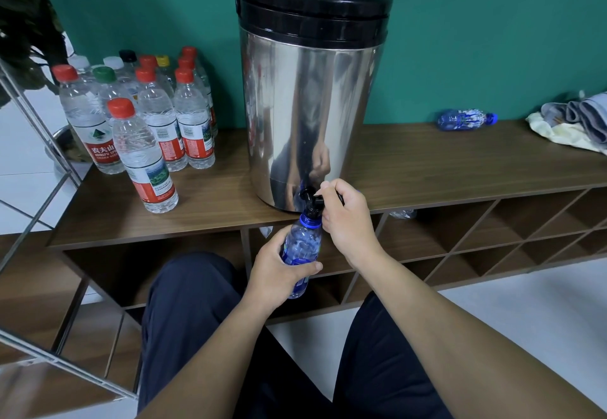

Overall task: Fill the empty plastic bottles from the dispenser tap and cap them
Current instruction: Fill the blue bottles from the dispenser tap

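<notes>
Bare forearms (460, 336); dark navy trousers (193, 313) on both legs.

The dispenser (312, 97) stands on the desk (443, 162), its tap (310, 197) at the front edge. A cluster of capped bottles (147, 113) stands to its left. To its right lies one bottle (466, 119) near the wall, with folded cloths (578, 121) farther right.

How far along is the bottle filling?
Done: capped bottles stand left of the dispenser. In hand: left hand holds a blue bottle under the tap, right hand on the lever. Left: cap it; another blue bottle lies capped, contents unclear.
</notes>
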